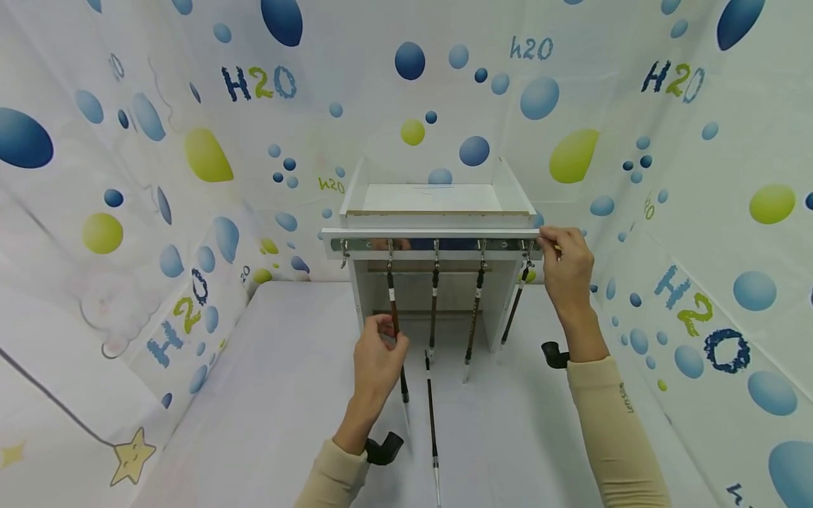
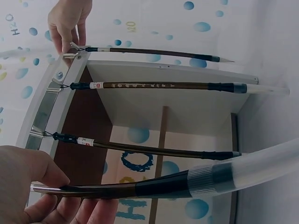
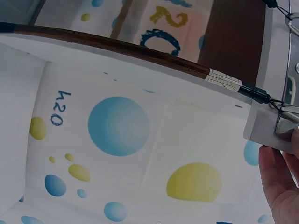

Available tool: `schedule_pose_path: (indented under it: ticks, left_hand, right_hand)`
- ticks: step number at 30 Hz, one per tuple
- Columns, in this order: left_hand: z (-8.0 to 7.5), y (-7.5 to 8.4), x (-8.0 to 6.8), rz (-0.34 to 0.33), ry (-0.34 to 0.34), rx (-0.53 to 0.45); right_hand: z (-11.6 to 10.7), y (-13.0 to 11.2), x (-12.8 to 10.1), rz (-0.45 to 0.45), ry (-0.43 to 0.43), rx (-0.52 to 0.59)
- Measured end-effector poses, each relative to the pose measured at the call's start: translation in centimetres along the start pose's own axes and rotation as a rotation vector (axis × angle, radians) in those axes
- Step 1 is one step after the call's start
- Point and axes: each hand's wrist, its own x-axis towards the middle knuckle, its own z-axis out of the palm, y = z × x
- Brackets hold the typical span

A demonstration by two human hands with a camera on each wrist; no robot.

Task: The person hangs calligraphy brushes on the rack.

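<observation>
A white rack (image 1: 432,233) has a metal strip of hooks along its front, with several calligraphy brushes hanging from it by loops. My left hand (image 1: 379,356) pinches the dark handle of the brush (image 1: 392,300) on the second hook from the left. In the left wrist view, the thumb lies over that brush (image 2: 161,183), the fingers are beneath, and a clear cap covers its tip. My right hand (image 1: 567,267) grips the right end of the rack's front board, beside the rightmost brush (image 1: 516,303). Two more brushes, a middle one (image 1: 435,303) and its right neighbour (image 1: 475,317), hang between the hands.
One more brush (image 1: 430,409) lies on the white tabletop (image 1: 292,367) in front of the rack. An open white tray (image 1: 438,197) forms the rack's top. Printed white sheeting (image 1: 381,127) surrounds the table. The leftmost hook (image 1: 344,250) is at the rack's left end.
</observation>
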Motion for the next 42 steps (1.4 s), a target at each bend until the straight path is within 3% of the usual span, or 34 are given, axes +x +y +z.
schedule_pose_path:
  ticks: [17, 29, 36, 42]
  left_hand:
    - [0.2, -1.0, 0.9, -0.013, 0.005, 0.027]
    - [0.2, -2.0, 1.1, -0.010, -0.028, 0.082]
    - [0.7, -3.1, 2.2, 0.026, -0.050, 0.153]
    - [1.2, -3.7, 3.3, 0.043, -0.063, 0.146]
  right_hand:
    - [0.2, 0.1, 0.4, -0.021, 0.000, -0.002]
    - [0.1, 0.3, -0.1, -0.020, 0.011, 0.002]
    - [0.1, 0.3, -0.2, -0.032, 0.018, 0.001]
    - [0.1, 0.4, 0.0, -0.030, 0.033, 0.022]
